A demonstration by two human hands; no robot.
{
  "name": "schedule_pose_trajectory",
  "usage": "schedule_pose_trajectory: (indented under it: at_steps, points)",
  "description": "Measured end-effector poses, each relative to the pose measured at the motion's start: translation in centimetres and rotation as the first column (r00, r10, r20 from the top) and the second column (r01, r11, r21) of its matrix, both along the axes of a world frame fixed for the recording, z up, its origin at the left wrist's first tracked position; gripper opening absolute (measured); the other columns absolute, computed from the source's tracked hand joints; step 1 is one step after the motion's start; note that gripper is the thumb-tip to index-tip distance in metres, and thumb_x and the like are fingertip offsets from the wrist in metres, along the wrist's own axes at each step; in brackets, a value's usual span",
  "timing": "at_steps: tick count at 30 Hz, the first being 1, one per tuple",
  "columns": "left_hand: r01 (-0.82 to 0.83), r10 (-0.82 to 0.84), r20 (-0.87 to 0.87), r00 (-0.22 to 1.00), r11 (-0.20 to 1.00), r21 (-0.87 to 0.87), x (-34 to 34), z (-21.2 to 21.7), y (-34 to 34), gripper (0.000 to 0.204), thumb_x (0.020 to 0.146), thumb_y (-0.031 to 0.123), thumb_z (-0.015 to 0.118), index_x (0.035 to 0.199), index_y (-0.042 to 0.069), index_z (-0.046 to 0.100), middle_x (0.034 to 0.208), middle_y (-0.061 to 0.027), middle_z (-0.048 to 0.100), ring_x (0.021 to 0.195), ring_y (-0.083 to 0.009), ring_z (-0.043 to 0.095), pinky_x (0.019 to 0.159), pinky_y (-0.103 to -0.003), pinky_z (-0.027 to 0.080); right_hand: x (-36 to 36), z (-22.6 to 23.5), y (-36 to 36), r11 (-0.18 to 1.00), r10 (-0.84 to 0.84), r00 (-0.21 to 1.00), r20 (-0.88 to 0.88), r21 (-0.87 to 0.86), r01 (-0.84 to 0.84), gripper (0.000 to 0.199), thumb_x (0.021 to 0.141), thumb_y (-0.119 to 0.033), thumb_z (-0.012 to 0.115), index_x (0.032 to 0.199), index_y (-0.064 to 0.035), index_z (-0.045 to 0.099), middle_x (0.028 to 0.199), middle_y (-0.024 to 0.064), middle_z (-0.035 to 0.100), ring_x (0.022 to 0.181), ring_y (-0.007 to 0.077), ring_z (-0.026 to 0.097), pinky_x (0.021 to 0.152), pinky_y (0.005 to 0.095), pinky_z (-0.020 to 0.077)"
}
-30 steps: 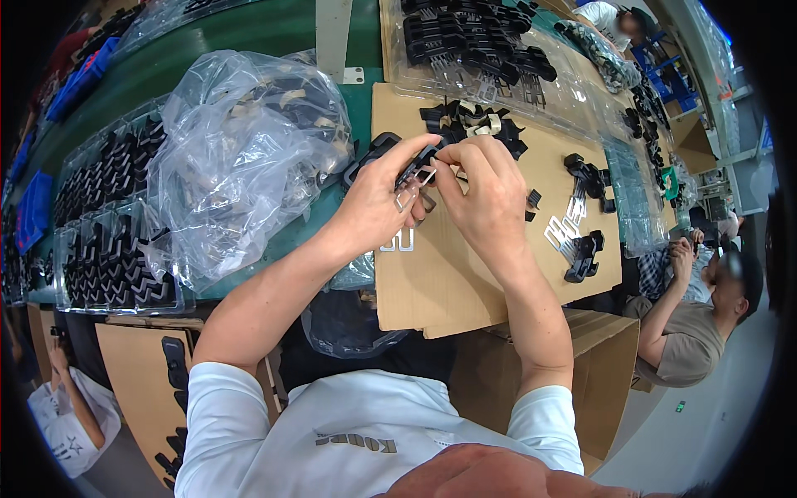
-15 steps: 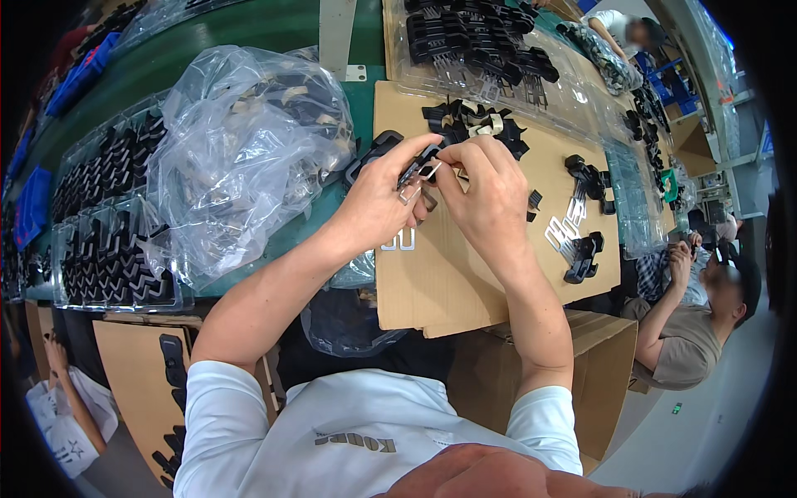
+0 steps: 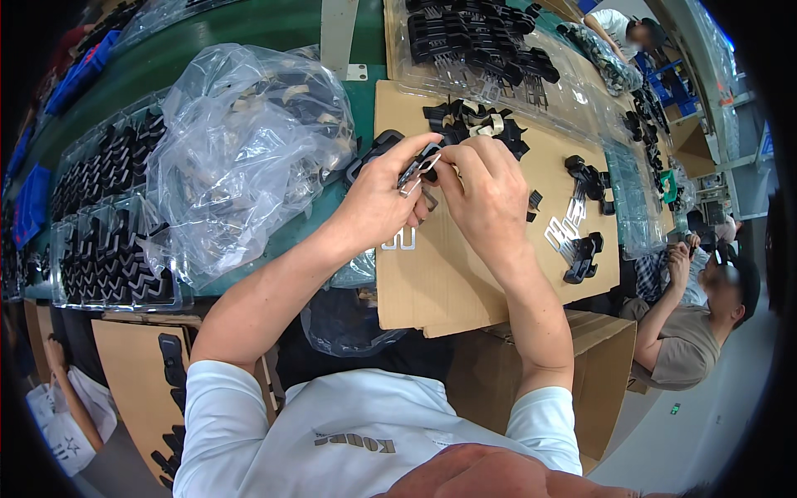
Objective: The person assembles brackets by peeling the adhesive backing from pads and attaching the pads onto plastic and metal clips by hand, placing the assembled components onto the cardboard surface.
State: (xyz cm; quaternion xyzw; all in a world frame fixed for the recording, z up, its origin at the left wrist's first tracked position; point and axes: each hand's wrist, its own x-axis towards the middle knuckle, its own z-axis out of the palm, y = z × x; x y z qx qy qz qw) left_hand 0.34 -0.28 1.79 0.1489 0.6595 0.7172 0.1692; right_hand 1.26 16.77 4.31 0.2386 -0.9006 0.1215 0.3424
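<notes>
Above the cardboard sheet [image 3: 448, 290], my left hand [image 3: 376, 202] is closed around a small black plastic part [image 3: 409, 173], thumb along its upper side. A thin, bent silver metal clip [image 3: 429, 164] sits against that part. My right hand [image 3: 488, 187] pinches the clip at its right end between thumb and forefinger. Fingers hide much of both pieces. Just past the hands lies a loose pile of black and cream curved pieces [image 3: 465, 120]. Another bent metal clip [image 3: 402, 239] rests on the cardboard below my left hand.
At left, a large clear plastic bag [image 3: 249, 158] of parts stands beside clear trays of black pieces [image 3: 112, 257]. Black parts with metal clips [image 3: 573, 224] lie right on the cardboard. A clear tray [image 3: 531, 95] of such parts is behind. Co-workers [image 3: 689, 324] sit at right.
The metal clip has turned slightly at the black part, its outline now showing more clearly. My right fingers have shifted a little; both arms stay nearly in place.
</notes>
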Motion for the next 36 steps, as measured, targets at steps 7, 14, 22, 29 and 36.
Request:
schedule_pose_trajectory:
  at_steps: [7, 14, 22, 29, 36]
  points:
    - [0.006, -0.006, 0.010, 1.000, 1.000, -0.006, 0.0, 0.1, 0.0, 0.052, 0.097, -0.010, 0.044, 0.146, 0.004, 0.051, 0.090, -0.0102, 0.065, 0.063, -0.0124, 0.063, 0.054, -0.027, 0.053, -0.1, -0.3, 0.0, 1.000, -0.004, 1.000, -0.026, 0.024, 0.004, 0.014, 0.079, -0.002, 0.078, 0.090, -0.0072, 0.070, 0.085, 0.0023, 0.060, 0.070, 0.0188, 0.055, 0.064, 0.0316, 0.0469]
    - [0.007, -0.007, 0.035, 0.999, 1.000, 0.010, 0.0, 0.1, 0.1, 0.053, 0.096, -0.010, 0.043, 0.146, 0.005, 0.051, 0.089, -0.0097, 0.065, 0.063, -0.0123, 0.062, 0.054, -0.027, 0.052, -0.1, -0.2, -0.1, 0.998, -0.006, 0.998, -0.062, 0.069, 0.010, 0.015, 0.078, -0.002, 0.078, 0.089, -0.0076, 0.070, 0.087, 0.0021, 0.059, 0.069, 0.0191, 0.054, 0.064, 0.0318, 0.0466]
    - [-0.002, 0.001, 0.009, 1.000, 0.999, 0.046, 0.0, -0.6, 0.2, 0.049, 0.098, -0.010, 0.042, 0.144, 0.005, 0.051, 0.091, -0.0099, 0.065, 0.063, -0.0122, 0.061, 0.054, -0.027, 0.051, 0.1, -0.1, -0.2, 0.994, -0.003, 0.996, -0.092, 0.109, 0.014, 0.016, 0.077, -0.003, 0.078, 0.089, -0.0082, 0.069, 0.089, 0.0017, 0.059, 0.071, 0.0189, 0.053, 0.064, 0.0318, 0.0461]
    - [-0.026, 0.029, -0.051, 0.998, 0.997, 0.066, 0.2, -0.8, 0.3, 0.041, 0.101, -0.004, 0.045, 0.139, 0.006, 0.053, 0.083, -0.0081, 0.064, 0.062, -0.0099, 0.059, 0.053, -0.024, 0.049, 0.2, -0.7, -0.3, 0.989, 0.012, 0.989, -0.147, 0.150, 0.010, 0.015, 0.077, -0.008, 0.073, 0.091, -0.0070, 0.068, 0.090, 0.0039, 0.056, 0.072, 0.0202, 0.051, 0.066, 0.0331, 0.0445]
    - [-0.044, 0.037, 0.055, 0.998, 0.989, 0.141, 0.0, -1.0, 0.3, 0.038, 0.102, -0.001, 0.047, 0.139, 0.004, 0.054, 0.082, -0.0078, 0.063, 0.062, -0.0090, 0.060, 0.053, -0.022, 0.048, 1.0, -2.0, -0.1, 0.990, 0.000, 0.990, -0.142, 0.137, 0.020, 0.025, 0.077, -0.009, 0.071, 0.101, -0.0052, 0.071, 0.095, 0.0063, 0.058, 0.075, 0.0209, 0.052, 0.068, 0.0328, 0.0445]
